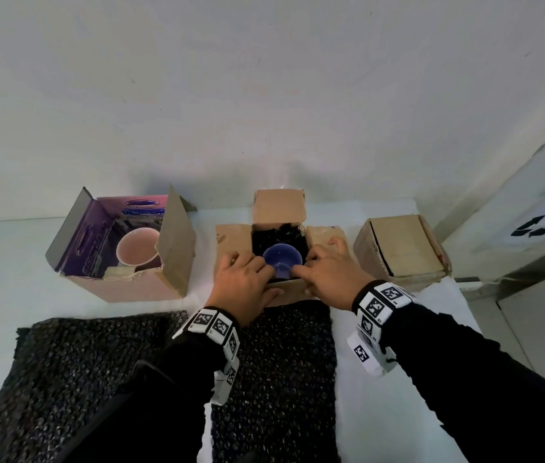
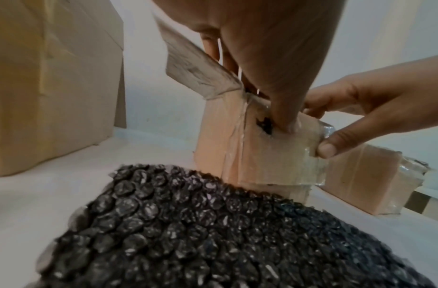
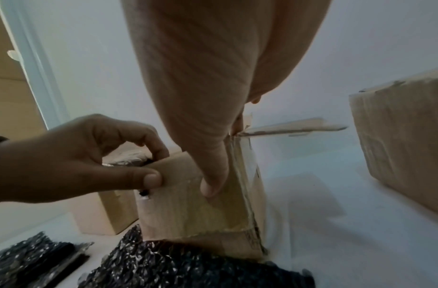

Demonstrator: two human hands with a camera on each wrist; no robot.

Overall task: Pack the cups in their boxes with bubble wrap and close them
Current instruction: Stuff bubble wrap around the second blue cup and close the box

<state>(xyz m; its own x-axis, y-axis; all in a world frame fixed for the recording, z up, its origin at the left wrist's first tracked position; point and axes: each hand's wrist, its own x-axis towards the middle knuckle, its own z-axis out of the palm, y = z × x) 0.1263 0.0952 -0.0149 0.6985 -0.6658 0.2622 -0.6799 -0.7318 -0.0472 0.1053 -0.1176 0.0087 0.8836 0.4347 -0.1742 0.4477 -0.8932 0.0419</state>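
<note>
Black bubble-wrap sheets (image 1: 91, 372) lie nearest me, unused, while my left hand (image 1: 242, 282) and right hand (image 1: 326, 279) both pinch the near flap of the small brown cardboard box (image 1: 231, 242) holding the blue cup (image 1: 281, 260) on black wrap; right-hand brown box (image 1: 401, 248) closed, pink mug (image 1: 137, 248) unwrapped in purple-lined box (image 1: 124, 285).

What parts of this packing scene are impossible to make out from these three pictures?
- Closed brown cardboard box on the right: its contents, hidden by shut flaps, head view.
- Pink mug in the purple-lined open box: its lower part, behind the box's front wall.
- Blue cup in the middle cardboard box: unseen in both wrist views, blocked by that box's wall.
</note>
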